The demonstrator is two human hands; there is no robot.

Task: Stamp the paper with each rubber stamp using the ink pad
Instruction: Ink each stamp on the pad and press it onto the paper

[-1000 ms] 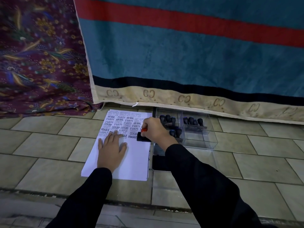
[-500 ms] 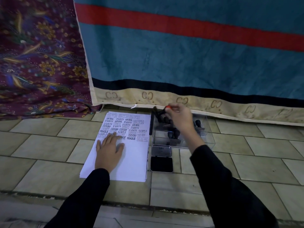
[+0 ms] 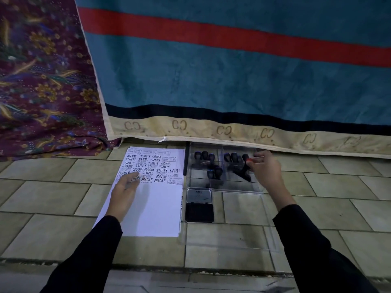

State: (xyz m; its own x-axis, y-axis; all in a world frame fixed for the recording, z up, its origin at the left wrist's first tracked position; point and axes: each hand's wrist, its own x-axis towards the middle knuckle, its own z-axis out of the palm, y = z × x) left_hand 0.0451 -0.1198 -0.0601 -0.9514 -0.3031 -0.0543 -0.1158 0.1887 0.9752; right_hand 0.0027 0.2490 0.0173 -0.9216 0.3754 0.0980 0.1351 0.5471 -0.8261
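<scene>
Our left hand (image 3: 124, 192) lies flat on the paper (image 3: 157, 210), fingers straight and close together, over the printed words. Our right hand (image 3: 266, 167) is at the right compartment of the clear box (image 3: 241, 188), with thumb and forefinger pinching the red top of a tilted stamp (image 3: 246, 168). The open ink pad (image 3: 199, 212) lies just beside the paper's right edge.

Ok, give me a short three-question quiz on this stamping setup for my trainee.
1. True or false: the ink pad lies open just right of the paper.
2. Fill in: the right hand pinches a red-topped stamp in the clear box's ____ compartment.
3. The left hand lies over: A the paper, B the ink pad, C the clear box.
Key: 1 true; 2 right; 3 A.
</scene>
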